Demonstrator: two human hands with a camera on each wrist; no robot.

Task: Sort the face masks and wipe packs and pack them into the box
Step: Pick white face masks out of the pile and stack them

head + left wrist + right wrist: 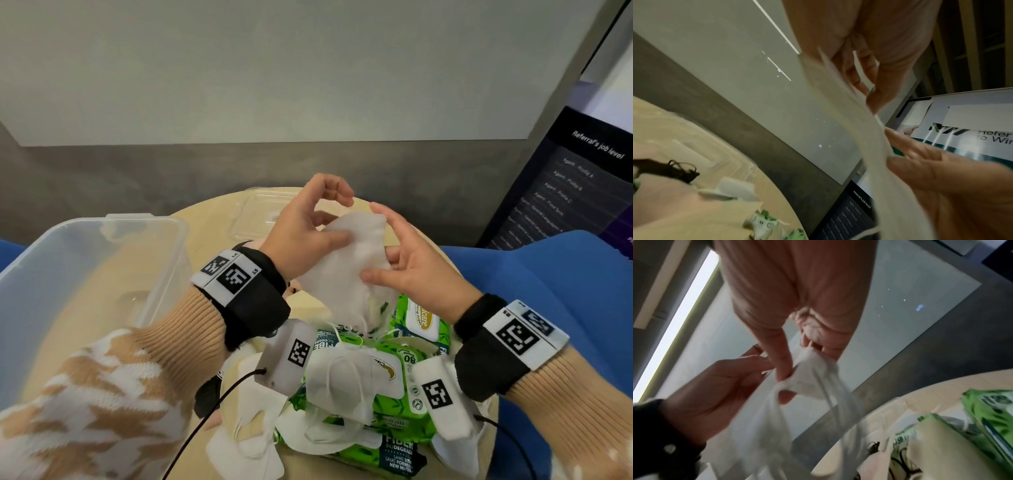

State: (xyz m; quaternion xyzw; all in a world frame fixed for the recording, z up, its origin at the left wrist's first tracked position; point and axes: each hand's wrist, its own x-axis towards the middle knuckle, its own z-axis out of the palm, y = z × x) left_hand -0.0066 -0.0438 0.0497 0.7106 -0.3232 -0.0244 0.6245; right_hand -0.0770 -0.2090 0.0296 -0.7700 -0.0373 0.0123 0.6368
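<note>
Both my hands hold one white face mask up over the round table. The left hand pinches its upper left edge with thumb and fingers. On the other side, my right hand pinches the mask between thumb and fingers, which the right wrist view shows on the mask with its ear loops hanging. Below the hands lies a pile of green wipe packs mixed with several white masks. The clear plastic box stands at the left, beside my left forearm.
The box's clear lid lies at the back of the wooden table. A black mask lies on a pink one under my left wrist. A blue seat and a dark sign board stand to the right.
</note>
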